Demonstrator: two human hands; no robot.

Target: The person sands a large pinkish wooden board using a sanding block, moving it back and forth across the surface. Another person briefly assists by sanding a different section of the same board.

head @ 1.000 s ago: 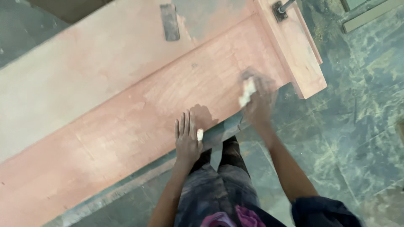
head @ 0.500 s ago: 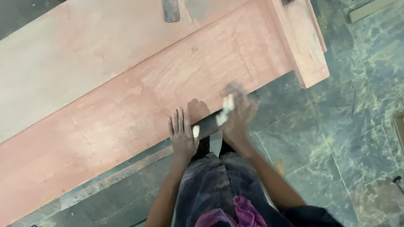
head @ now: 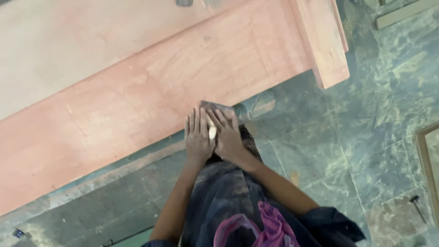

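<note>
A long reddish-brown wooden board (head: 151,91) lies across the floor in front of me. My two hands meet at its near edge. My left hand (head: 197,137) lies flat with its fingers straight and close together. My right hand (head: 227,135) sits beside it, pressing on a dark grey sanding sheet (head: 218,106) whose corner sticks out past the fingertips onto the wood. A small pale piece (head: 212,132) shows between the two hands; I cannot tell what it is. My knee in dark trousers is just below the hands.
A thicker cross piece (head: 327,41) ends the board at the right. The floor (head: 366,137) is mottled green stone, dusty. A wooden frame edge (head: 427,155) and a small dark tool (head: 417,203) lie at the right. A wood strip (head: 402,13) lies at the top right.
My right hand has slid left along the board's edge, from near the cross piece to beside my left hand. The left hand has stayed in place.
</note>
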